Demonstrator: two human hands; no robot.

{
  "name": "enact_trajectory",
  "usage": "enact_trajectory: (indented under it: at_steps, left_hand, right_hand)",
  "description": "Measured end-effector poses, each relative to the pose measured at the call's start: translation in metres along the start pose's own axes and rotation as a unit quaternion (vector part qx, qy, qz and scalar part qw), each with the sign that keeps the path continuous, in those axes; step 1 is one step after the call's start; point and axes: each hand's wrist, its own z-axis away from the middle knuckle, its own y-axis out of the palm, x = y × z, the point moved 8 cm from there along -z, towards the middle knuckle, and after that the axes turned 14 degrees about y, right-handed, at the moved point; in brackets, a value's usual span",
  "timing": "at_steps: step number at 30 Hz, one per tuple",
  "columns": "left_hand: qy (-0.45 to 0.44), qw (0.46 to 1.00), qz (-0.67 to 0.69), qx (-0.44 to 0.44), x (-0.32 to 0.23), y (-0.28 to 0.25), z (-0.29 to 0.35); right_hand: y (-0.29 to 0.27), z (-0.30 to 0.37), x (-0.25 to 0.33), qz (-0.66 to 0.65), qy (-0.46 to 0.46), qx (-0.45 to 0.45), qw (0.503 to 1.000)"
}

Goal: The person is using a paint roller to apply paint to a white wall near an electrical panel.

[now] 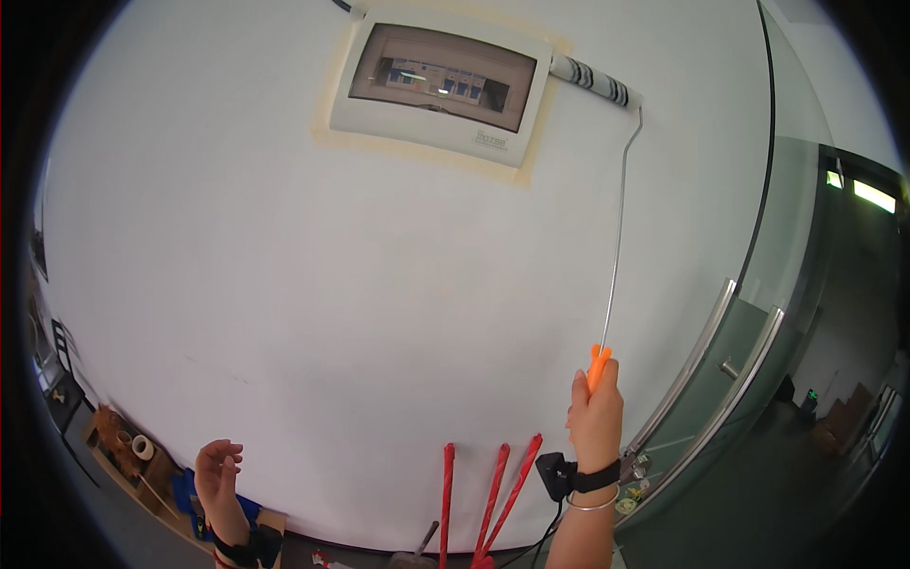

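Observation:
My right hand [597,417] is closed round the orange handle of a long-framed paint roller [616,223]. Its white sleeve with dark stripes [595,82] lies against the white wall [379,275], tilted, with one end right beside the breaker box [431,90]. That box is white with a tinted window, and pale masking tape [417,152] runs along its edges. Low on the left, my left hand [218,479] is raised in front of the wall, fingers loosely bent and apart, holding nothing. Dark straps circle both wrists.
Several red-wrapped poles [447,498] lean at the wall's foot, near a dark-handled tool [427,541]. A glass door with metal handles [749,370] stands at right. Lower left is a cardboard box [152,469] with a tape roll [142,447].

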Motion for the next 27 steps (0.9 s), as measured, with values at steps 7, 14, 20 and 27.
enact_trajectory:
  at_steps: [7, 14, 20, 27]
  left_hand:
    - [-0.008, 1.0, -0.019, -0.009, -0.003, -0.008, -0.001]
    - [0.006, 1.0, -0.02, -0.013, -0.018, -0.004, -0.001]
    - [0.006, 1.0, -0.007, -0.022, -0.013, -0.007, 0.0]
    - [0.013, 1.0, 0.0, -0.008, -0.016, 0.003, 0.001]
  right_hand:
    - [-0.008, -0.035, 0.038, 0.002, -0.044, -0.03, 0.999]
    - [-0.028, -0.065, 0.075, -0.02, -0.068, -0.036, 0.997]
    - [-0.036, -0.089, 0.12, -0.033, -0.064, -0.024, 0.997]
    - [-0.047, -0.128, 0.158, -0.067, -0.104, -0.031, 0.992]
